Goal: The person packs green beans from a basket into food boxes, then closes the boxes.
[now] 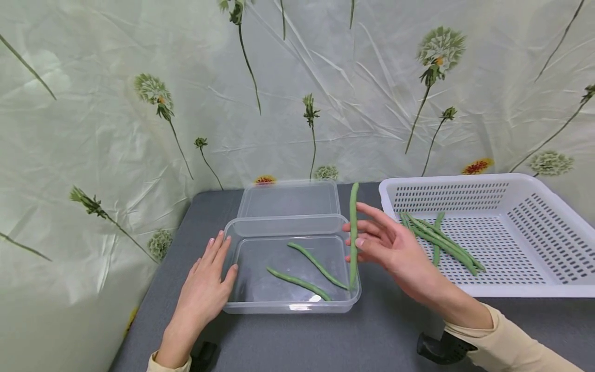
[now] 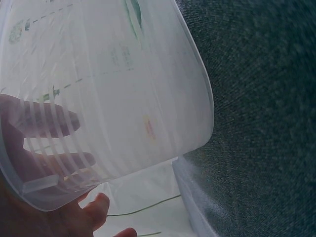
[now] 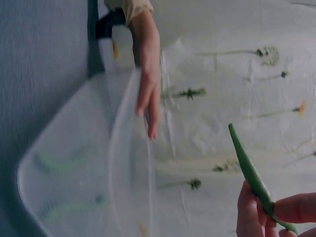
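A green bean (image 1: 354, 232) is pinched between the thumb and fingers of my right hand (image 1: 395, 248), held upright over the right rim of a clear plastic container (image 1: 288, 308). The right wrist view shows that bean (image 3: 251, 173) slanting between thumb and fingers. Two more green beans (image 1: 297, 283) lie on the container's floor, seen blurred through its wall in the right wrist view. My left hand (image 1: 204, 284) rests on the container's left rim with fingers extended; in the left wrist view, some of its fingers (image 2: 54, 121) show through the translucent wall.
To the right stands a white perforated basket (image 1: 548, 248) holding several green beans (image 1: 446, 243). Behind the container lies a clear lid (image 1: 290, 199). Grey cloth covers the table (image 1: 372, 336), and a flower-printed sheet (image 1: 279, 103) hangs at the back and left.
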`<state>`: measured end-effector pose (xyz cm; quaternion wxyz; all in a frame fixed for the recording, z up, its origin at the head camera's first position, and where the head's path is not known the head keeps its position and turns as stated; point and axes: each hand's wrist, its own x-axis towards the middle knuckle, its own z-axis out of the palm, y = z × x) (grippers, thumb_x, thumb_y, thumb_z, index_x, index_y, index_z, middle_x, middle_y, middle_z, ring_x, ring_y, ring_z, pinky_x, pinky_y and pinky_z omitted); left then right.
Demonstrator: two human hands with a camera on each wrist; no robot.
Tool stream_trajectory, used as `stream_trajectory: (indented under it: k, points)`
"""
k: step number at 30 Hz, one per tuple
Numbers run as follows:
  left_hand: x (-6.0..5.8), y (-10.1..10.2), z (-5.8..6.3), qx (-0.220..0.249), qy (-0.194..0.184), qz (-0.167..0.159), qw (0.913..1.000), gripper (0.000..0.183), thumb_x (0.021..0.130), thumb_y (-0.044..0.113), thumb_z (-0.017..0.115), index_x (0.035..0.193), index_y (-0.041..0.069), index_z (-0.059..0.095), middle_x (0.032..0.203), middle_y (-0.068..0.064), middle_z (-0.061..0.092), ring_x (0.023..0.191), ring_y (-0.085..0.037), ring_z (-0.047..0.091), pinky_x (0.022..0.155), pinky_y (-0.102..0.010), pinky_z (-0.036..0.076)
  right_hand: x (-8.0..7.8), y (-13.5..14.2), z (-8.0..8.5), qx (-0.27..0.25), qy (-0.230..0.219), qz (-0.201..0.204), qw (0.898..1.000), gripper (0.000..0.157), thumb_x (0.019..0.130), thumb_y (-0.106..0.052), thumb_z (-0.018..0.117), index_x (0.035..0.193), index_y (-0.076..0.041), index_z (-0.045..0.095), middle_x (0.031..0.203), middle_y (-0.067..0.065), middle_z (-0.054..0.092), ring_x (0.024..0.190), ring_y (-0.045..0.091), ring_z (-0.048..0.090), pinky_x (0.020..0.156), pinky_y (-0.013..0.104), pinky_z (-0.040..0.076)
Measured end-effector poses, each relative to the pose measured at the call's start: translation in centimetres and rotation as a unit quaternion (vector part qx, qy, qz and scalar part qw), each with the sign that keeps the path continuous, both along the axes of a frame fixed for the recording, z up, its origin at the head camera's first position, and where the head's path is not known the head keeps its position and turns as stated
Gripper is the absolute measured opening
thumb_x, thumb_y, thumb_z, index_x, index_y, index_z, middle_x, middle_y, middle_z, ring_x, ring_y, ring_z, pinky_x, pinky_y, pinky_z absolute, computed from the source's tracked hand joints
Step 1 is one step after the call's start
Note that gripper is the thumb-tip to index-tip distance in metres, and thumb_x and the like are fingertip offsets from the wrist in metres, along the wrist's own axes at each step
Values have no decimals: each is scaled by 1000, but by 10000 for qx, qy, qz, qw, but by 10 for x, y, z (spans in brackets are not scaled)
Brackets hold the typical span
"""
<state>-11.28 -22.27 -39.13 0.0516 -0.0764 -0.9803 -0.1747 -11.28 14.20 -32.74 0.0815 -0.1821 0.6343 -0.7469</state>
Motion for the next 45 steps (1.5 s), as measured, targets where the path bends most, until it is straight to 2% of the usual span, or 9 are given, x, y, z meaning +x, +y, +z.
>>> stream_trajectory:
  k: [5,8,15,18,20,22,24,30,45]
  points:
    - [1,0,0,44,-18,-19,10000,64,102,24,53,157,6,25,164,-9,13,149,-30,11,111,-62,20,4,-24,-11,-381,-70,83,9992,64,97,4,56,154,-9,30,128,20,56,109,27,63,85,54,54]
    - [1,-1,0,59,-18,-19,10000,64,102,25,53,157,6,25,164,-9,13,149,-30,10,111,-62,20,2,-35,-19,-425,24,49,9991,63,96,5,57,153,-10,33,127,20,57,108,27,64,83,51,56]
    - [1,-1,0,43,10,-30,10000,63,102,25,52,157,7,25,164,-9,14,149,-31,11,111,-62,20,-7,-56,-40,375,947,-336,9942,56,92,4,65,143,-9,48,120,17,64,105,38,63,76,41,59]
    - [0,-1,0,32,36,-29,10000,63,102,25,52,157,7,26,164,-9,14,149,-32,12,111,-62,20,-13,-62,-48,1067,1198,-635,9850,55,90,2,68,140,-14,53,117,11,66,100,30,66,76,35,58]
    - [0,-1,1,20,34,-20,10000,63,102,25,52,157,8,26,164,-9,14,149,-32,12,111,-62,20,-18,-64,-52,1607,1324,-764,9751,55,89,1,70,139,-16,56,114,8,67,94,21,67,74,32,56]
    - [0,-1,1,25,34,-16,10000,63,102,25,52,157,8,25,164,-9,14,149,-32,12,111,-62,20,-21,-65,-53,2040,1347,-787,9665,55,87,0,72,138,-17,57,112,6,67,90,14,67,70,30,54]
    - [1,-1,1,45,6,-14,10000,63,102,25,52,157,8,25,164,-9,14,149,-32,11,111,-62,20,-22,-66,-53,2311,1255,-712,9622,54,86,-2,74,136,-17,59,110,4,68,86,12,67,66,29,53]
    - [1,-1,0,83,-15,-15,10000,63,103,26,52,157,8,25,164,-9,14,149,-31,10,111,-63,20,-24,-66,-53,2713,1046,-526,9554,51,86,-9,77,134,-16,61,105,-1,67,81,9,65,62,28,55]
    - [1,-1,-1,94,23,-18,10000,63,102,25,52,157,8,26,163,-9,15,149,-32,12,110,-63,21,-24,-69,-54,3253,1316,-488,9351,46,85,-11,76,129,-15,66,100,-8,66,78,3,63,64,26,50]
